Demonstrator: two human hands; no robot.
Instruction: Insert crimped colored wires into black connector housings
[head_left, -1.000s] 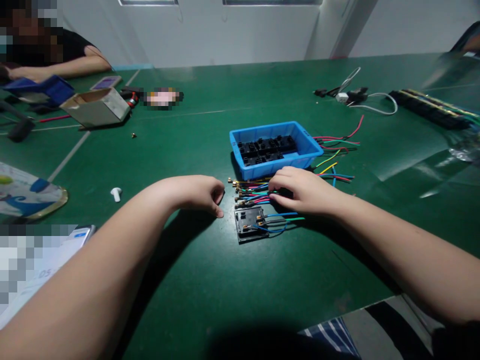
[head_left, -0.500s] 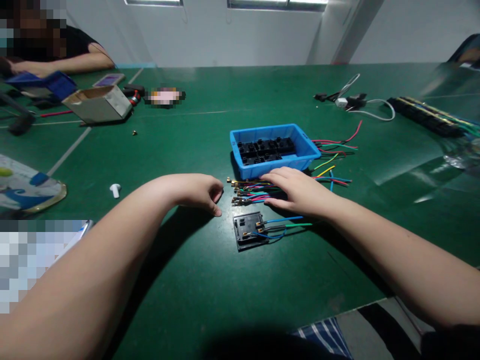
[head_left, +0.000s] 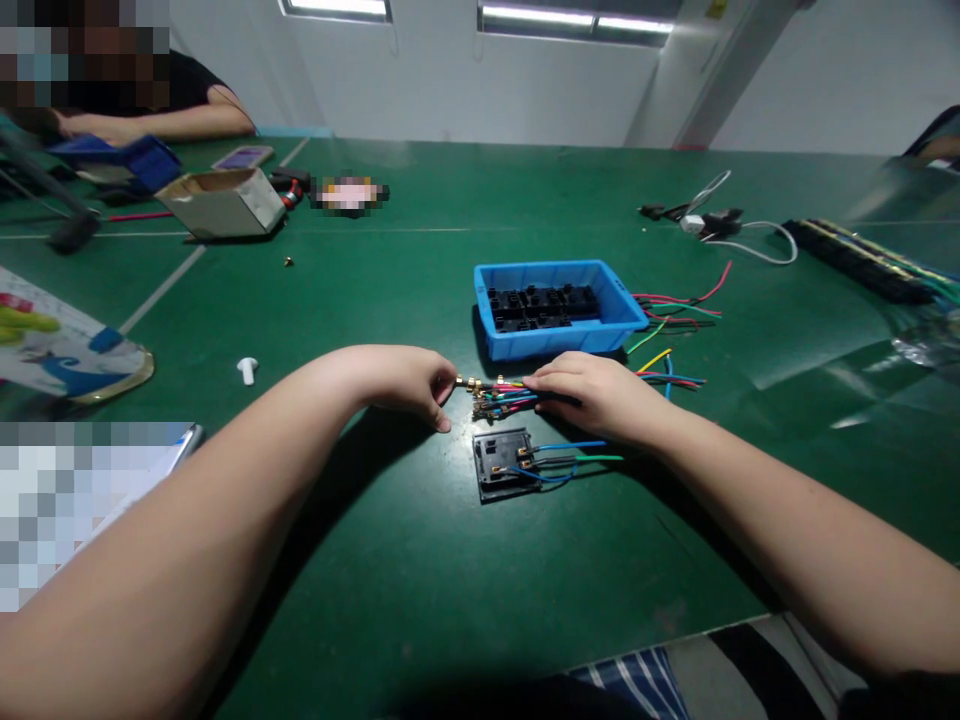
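My right hand [head_left: 592, 395] lies over a bundle of coloured wires [head_left: 510, 398], its fingers and thumb closed around them. Brass terminals [head_left: 472, 383] stick out at the bundle's left end. My left hand [head_left: 427, 392] is beside those terminals, fingers curled and thumb apart; the uppermost terminal reaches its fingertips, but I see no grip on it. Just below the bundle lies a square black plastic part [head_left: 504, 466] with blue and green wires fitted by brass ends. Behind my right hand stands a blue bin [head_left: 562, 341] holding several black plastic parts [head_left: 536, 303].
At the left are a white plastic piece [head_left: 247, 370], a patterned item [head_left: 82, 350] and an open cardboard box [head_left: 225, 205]. Cables [head_left: 705, 222] and a black strip with wires [head_left: 855, 260] lie at the right. Another person's arm [head_left: 172, 122] rests at the far left.
My right fingers and thumb have drawn together on the wires. The terminal ends are bunched closer, and one now meets my left fingertips. The whole view has shifted slightly.
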